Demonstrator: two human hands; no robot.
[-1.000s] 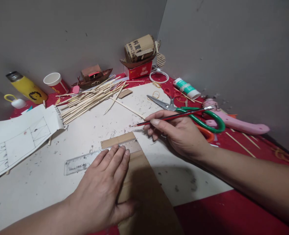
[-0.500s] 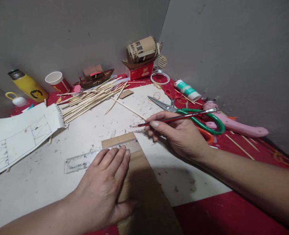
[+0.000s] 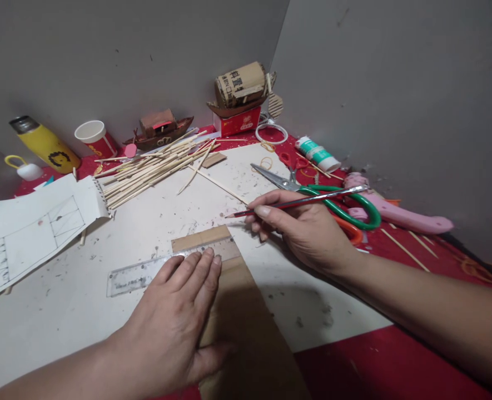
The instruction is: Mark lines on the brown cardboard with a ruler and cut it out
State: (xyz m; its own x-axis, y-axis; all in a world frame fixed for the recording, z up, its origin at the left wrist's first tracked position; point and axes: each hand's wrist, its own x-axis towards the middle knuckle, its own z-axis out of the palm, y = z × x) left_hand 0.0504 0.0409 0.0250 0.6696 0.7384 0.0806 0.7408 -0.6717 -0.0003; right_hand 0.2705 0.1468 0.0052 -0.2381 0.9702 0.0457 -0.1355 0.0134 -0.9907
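Note:
My left hand [image 3: 183, 311] lies flat, fingers stretched out, pressing a clear plastic ruler [image 3: 129, 278] across a strip of brown cardboard [image 3: 246, 311]. Its thumb rests lower on the cardboard. Between the thumb and fingers of my right hand [image 3: 296, 228] is a dark red pencil [image 3: 289, 204], its sharpened tip pointing left, beyond the cardboard's far end. The tip appears raised off the surface. Just behind the right hand lie large scissors [image 3: 281, 179] with green and orange handles, partly hidden by that hand.
Several thin wooden sticks [image 3: 154, 172] lie piled behind the ruler. A notebook with a line drawing [image 3: 33, 228] is at left. Along the back stand a yellow bottle [image 3: 48, 144], a paper cup [image 3: 97, 139] and cardboard boats [image 3: 164, 130]. A pink glue gun [image 3: 404, 212] lies at right.
Both hands, the ruler and the pencil hold nearly the same places. The view has shifted very slightly.

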